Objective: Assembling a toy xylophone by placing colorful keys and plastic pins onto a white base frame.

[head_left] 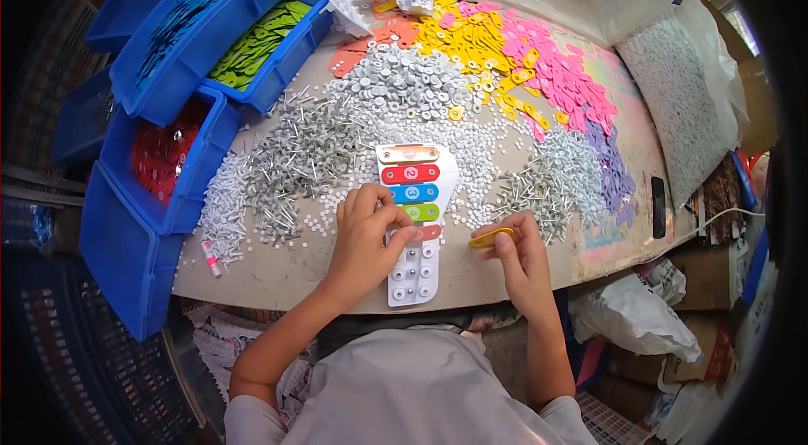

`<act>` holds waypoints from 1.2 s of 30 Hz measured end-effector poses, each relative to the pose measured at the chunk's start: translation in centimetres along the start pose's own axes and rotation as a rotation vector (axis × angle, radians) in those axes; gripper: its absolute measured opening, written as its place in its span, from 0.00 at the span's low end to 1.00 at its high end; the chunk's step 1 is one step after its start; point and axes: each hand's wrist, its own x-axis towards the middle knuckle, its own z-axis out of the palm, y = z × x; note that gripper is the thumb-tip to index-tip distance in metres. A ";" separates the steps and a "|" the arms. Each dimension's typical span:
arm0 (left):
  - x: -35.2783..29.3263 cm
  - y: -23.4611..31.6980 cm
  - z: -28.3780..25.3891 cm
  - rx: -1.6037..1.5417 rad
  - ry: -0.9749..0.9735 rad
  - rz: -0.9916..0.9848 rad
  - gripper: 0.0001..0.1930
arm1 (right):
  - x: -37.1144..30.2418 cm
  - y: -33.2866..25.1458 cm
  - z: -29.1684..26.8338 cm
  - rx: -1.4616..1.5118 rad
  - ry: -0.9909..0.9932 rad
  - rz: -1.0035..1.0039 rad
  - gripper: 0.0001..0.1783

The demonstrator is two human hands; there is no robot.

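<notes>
A white plastic base plate (401,297) lies on the table before me, wider at the far end. Across it sit flat coloured plastic bars: an orange bar (399,154), a red bar (400,175), a blue bar (425,193) and a green bar (427,213). My left hand (364,230) is closed at the left end of a salmon bar (430,233), which lies on the plate below the green one. Its fingertips partly hide that end. Bare round pegs show on the plate's near part. My right hand (523,255), right of the plate, pinches a yellow bar (488,238).
Piles of metal pins (295,150), white caps (404,83), yellow bars (463,32), pink bars (564,79) and purple bars (614,167) cover the table. Blue bins (130,251) stand left. A glue tube (210,259) and a black phone (658,207) lie near the edges.
</notes>
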 end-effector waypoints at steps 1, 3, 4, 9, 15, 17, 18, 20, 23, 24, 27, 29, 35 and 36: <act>0.2 0.0 0.0 0.001 0.001 -0.001 0.08 | -0.1 -0.3 0.0 0.141 -0.038 0.125 0.07; 0.4 0.1 0.1 0.035 -0.016 -0.002 0.08 | -0.1 -0.8 0.2 0.282 -0.077 0.252 0.08; 0.4 0.0 0.1 0.036 -0.016 -0.004 0.08 | 0.0 -1.0 0.7 0.190 -0.053 0.239 0.09; 0.8 -0.2 0.0 0.058 -0.027 0.015 0.08 | 0.5 -0.4 1.7 -0.127 -0.064 0.087 0.12; -0.1 -0.7 -0.1 0.080 0.002 -0.044 0.11 | 0.6 -0.4 1.9 -0.113 -0.115 0.137 0.10; -0.7 -0.6 0.7 0.078 0.042 -0.024 0.12 | 0.7 -2.1 2.5 -0.133 -0.139 0.223 0.08; -1.0 -0.5 1.1 0.076 0.081 0.000 0.12 | 0.7 -2.1 2.8 -0.133 -0.143 0.223 0.08; -1.3 -0.3 1.4 0.091 0.099 -0.001 0.12 | 0.8 -2.2 3.2 -0.203 -0.210 0.185 0.08; -2.0 -1.2 1.5 -0.074 0.158 -0.075 0.13 | 0.7 -2.7 4.1 -0.252 -0.267 0.129 0.08; -2.3 -1.6 1.4 -0.251 0.200 -0.149 0.14 | 0.7 -2.7 4.3 -0.253 -0.268 0.129 0.08; -4.0 -1.6 1.1 -0.274 0.263 -0.223 0.19 | 1.0 -2.4 4.9 -0.294 -0.338 0.101 0.08; -4.9 -1.5 1.4 -0.259 0.230 -0.212 0.24 | 1.2 -2.0 5.5 -0.333 -0.339 0.065 0.09; -5.2 -1.5 2.2 -0.179 0.137 -0.218 0.29 | 1.7 -1.6 5.6 -0.538 -0.324 0.048 0.11; -5.0 -1.5 2.2 -0.187 0.134 -0.210 0.29 | 1.7 -1.3 5.4 -0.545 -0.315 0.049 0.11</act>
